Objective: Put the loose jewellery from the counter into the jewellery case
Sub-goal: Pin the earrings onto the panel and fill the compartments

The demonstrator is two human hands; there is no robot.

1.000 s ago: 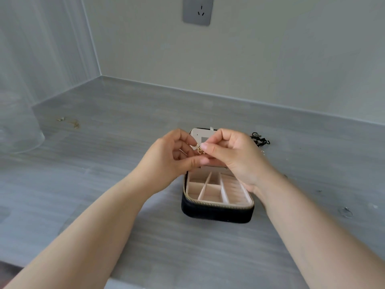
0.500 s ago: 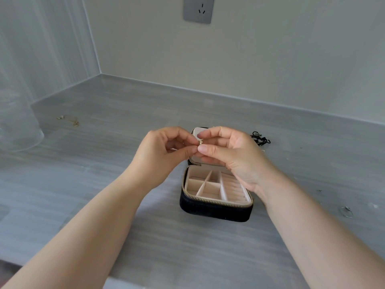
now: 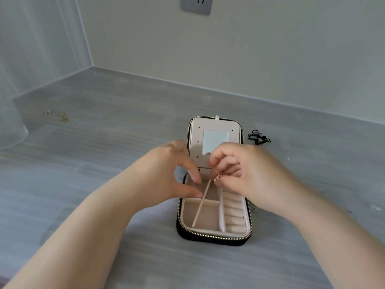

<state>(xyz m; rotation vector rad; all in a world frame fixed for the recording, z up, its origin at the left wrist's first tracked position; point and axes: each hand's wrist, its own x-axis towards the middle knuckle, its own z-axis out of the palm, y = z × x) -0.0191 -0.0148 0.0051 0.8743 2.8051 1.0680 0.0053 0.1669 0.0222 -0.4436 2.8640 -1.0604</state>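
gold piece (image 3: 216, 177) pinched in our right hand (image 3: 257, 174) fingers (image 3: 226, 162) just above the open jewellery case (image 3: 212, 237), left hand (image 3: 164, 176) relaxed, empty at its left rim; we'd judge it feather-light, thin, snaggy: hold the charm, not the wire

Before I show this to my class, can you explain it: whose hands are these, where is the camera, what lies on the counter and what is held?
No machine here: a person works with bare hands, filmed by one camera worn on their head, looking forward and down. The right hand pinches a small gold piece above the open jewellery case, which has a mirror in its lid and stands on the grey counter. The left hand hovers beside it, fingers loosely curled, seemingly holding nothing. Loose on the counter lie a thin gold chain at far left and a dark tangle just right of the case.
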